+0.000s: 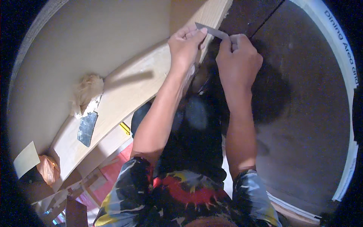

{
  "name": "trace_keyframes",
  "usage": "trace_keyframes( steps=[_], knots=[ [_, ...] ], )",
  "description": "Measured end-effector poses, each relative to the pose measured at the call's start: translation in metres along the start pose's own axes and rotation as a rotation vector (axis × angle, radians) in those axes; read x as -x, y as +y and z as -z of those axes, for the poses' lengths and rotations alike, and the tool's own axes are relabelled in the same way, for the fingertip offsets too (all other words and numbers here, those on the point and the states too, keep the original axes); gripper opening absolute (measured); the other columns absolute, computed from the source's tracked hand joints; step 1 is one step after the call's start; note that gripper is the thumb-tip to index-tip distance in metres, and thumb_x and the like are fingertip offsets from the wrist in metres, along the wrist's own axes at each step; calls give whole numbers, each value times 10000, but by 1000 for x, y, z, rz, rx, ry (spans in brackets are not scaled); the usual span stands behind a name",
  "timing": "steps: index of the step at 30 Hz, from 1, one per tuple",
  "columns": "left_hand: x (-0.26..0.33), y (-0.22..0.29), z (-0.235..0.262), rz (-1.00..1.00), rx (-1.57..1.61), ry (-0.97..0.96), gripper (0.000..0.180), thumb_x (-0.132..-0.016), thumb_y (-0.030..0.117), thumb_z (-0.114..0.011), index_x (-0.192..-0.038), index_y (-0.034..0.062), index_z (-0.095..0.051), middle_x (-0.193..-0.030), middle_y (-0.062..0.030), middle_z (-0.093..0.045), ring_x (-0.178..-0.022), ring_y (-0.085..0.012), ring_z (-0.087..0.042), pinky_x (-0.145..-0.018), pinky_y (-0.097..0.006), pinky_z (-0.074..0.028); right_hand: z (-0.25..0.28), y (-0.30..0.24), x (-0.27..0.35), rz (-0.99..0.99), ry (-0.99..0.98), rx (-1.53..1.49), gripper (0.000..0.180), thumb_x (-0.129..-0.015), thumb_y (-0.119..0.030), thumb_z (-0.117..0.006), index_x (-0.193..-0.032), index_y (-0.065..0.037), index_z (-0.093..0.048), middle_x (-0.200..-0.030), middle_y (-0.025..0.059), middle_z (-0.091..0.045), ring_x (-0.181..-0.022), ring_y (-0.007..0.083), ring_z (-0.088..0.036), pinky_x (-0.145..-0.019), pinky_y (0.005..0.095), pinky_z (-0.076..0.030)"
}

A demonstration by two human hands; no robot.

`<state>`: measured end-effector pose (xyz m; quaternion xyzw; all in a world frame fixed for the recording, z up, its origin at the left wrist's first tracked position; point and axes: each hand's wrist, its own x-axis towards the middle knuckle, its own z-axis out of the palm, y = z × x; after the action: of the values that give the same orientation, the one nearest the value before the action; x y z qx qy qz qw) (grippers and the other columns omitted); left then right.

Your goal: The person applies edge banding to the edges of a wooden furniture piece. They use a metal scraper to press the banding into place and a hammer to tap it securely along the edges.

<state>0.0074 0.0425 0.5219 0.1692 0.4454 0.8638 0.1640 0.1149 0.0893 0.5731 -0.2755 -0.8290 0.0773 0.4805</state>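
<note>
Between my two hands stretches a thin, flat grey strip (214, 31); I cannot tell whether it is metal or sandpaper. My left hand (184, 48) pinches its left end between thumb and fingers. At the other end, my right hand (239, 53) grips it with the fingers curled in. The strip lies across a pale wooden board (212, 12) at the top of the view, over or against its edge; contact is hard to make out.
A wooden shelf (124, 87) runs along the left, bearing a crumpled tan bundle (90, 90) and a dark flat blade-like piece (87, 128). Lower left are an orange plastic bag (48, 169) and a pale sheet (27, 159). A dark panel (310, 113) fills the right.
</note>
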Motion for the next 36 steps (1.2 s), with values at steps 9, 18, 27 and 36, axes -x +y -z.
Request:
trace_keyframes(
  steps=[9, 18, 27, 36],
  knots=[
    [1, 28, -28, -853, -621, 67, 496, -979, 274, -663, -1322, -68, -556, -1353, -255, -573, -1205, -342, -584, -1047, -422, -458, 32, -13, 3, 36, 401, -432, 170, -950, -168, -691, -907, -10, -647, -668, 136, -674, -548, 249, -662, -576, 375, -540],
    [14, -17, -56, -918, -725, -211, 850, -967, 294, -627, -1560, -76, -144, -1617, -347, -120, -1495, -562, -84, -1195, -645, -98, 98, 62, 115, -522, 241, -609, 127, -1006, -117, -601, -947, -5, -599, -587, 80, -592, -483, 149, -558, -493, 312, -476],
    [12, 9, -72, -1049, -808, -153, 740, -1036, 312, -499, -1549, -108, -169, -1580, -396, -162, -1467, -574, -157, -1210, -613, -134, 114, 73, 139, -681, 161, -757, 128, -1019, -141, -600, -961, -28, -581, -600, 46, -541, -467, 148, -541, -478, 313, -490],
    [-1, 36, -74, -727, -814, -330, 779, -1032, 341, -521, -1560, -94, -149, -1624, -338, -152, -1526, -472, -126, -1256, -469, -107, 126, 75, 154, -536, 62, -853, 129, -1030, -141, -581, -976, -24, -575, -644, 26, -514, -492, 126, -517, -512, 303, -492]
  ],
)
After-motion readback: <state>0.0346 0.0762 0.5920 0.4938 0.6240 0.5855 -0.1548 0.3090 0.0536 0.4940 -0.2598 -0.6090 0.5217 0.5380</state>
